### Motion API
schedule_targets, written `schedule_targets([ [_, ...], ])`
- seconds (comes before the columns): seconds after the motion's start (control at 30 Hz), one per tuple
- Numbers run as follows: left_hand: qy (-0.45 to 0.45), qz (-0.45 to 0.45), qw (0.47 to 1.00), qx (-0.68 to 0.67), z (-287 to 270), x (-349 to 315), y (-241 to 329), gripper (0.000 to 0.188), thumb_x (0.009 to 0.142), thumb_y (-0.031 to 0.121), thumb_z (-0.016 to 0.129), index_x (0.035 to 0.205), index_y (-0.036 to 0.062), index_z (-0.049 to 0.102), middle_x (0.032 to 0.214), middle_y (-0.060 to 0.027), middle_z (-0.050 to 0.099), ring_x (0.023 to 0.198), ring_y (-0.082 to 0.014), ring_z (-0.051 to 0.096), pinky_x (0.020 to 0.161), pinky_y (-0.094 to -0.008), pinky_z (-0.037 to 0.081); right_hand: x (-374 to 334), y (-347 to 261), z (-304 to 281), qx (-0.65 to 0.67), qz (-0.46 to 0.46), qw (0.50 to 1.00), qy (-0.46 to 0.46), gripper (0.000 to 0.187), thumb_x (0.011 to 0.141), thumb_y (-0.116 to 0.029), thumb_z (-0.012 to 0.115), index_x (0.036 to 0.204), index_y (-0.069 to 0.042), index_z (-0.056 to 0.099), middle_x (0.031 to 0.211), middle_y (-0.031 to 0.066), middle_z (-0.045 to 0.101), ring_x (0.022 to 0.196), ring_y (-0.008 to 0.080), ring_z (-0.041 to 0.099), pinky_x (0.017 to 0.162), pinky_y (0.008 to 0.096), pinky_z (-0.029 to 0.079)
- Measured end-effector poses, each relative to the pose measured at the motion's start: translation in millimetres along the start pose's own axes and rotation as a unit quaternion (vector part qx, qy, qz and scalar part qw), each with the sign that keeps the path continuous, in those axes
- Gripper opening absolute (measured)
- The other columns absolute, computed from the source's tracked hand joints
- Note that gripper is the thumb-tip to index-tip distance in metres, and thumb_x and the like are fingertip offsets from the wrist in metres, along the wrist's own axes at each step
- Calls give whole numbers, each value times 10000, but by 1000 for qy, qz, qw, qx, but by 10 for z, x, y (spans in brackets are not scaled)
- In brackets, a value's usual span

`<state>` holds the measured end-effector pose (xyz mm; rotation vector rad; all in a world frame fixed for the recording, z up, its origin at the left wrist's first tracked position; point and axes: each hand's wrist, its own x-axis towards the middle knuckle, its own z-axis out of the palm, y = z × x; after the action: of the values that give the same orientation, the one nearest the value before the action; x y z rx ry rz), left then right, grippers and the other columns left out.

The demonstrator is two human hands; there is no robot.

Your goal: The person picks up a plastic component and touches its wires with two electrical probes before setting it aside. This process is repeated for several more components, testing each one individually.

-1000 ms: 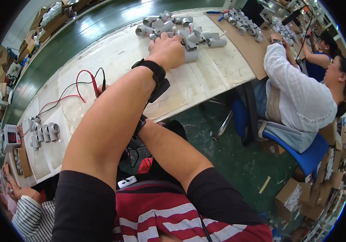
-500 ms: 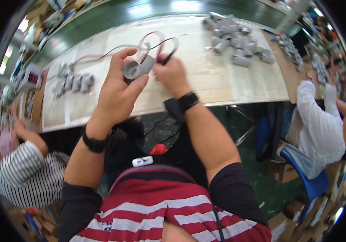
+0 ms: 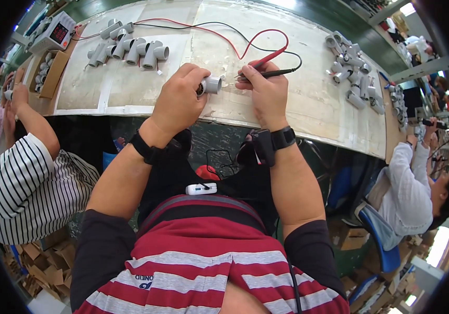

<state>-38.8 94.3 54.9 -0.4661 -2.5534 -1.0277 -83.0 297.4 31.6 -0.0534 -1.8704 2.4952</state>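
Observation:
My left hand (image 3: 181, 99) is closed around a grey tee-shaped pipe fitting (image 3: 213, 85), above the table's near edge. One round end of the fitting sticks out toward the right, and the fingers cover much of the rest. Two test probes, a red one (image 3: 269, 57) and a black one (image 3: 281, 73), are pinched together in my right hand (image 3: 269, 99). Their thin tips point left toward the fitting, with a gap between. From the probes, red and black leads loop back across the table to a meter-like box with a lit display (image 3: 58, 32).
Several grey fittings (image 3: 154, 54) stand grouped at the left of the table (image 3: 318, 99); a looser pile (image 3: 358, 70) lies at the right. An open cardboard box (image 3: 52, 78) holds more fittings. Co-workers sit on both sides, one in stripes (image 3: 20, 183), one in white (image 3: 407, 193).
My right hand has moved right, taking the probes away from the fitting. My left hand has turned the fitting so its end faces right. The view has shifted too.

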Motion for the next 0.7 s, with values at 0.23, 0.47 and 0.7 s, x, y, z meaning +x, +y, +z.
schedule_targets([
  [0.23,-5,-105,992,-69,-57,52,-72,288,750,73,758,1027,14,708,955,-173,688,881,-353,677,811,-405,552,88,8,140,-45,1,998,-34,134,936,-70,716,1001,41,678,891,129,730,735,192,718,658,303,622],
  [0.47,-25,-87,994,-56,-74,108,-110,273,751,104,764,1009,27,720,928,-166,689,864,-352,678,796,-401,549,150,89,218,-76,10,996,-50,135,929,-83,727,979,37,689,875,109,733,699,168,713,648,284,610],
  [0.7,-36,-112,991,-61,-78,120,-135,276,762,122,769,1016,27,720,938,-166,695,863,-342,683,792,-396,549,146,83,229,-133,17,990,-54,126,921,-78,727,966,34,694,844,88,728,673,140,701,623,264,593],
])
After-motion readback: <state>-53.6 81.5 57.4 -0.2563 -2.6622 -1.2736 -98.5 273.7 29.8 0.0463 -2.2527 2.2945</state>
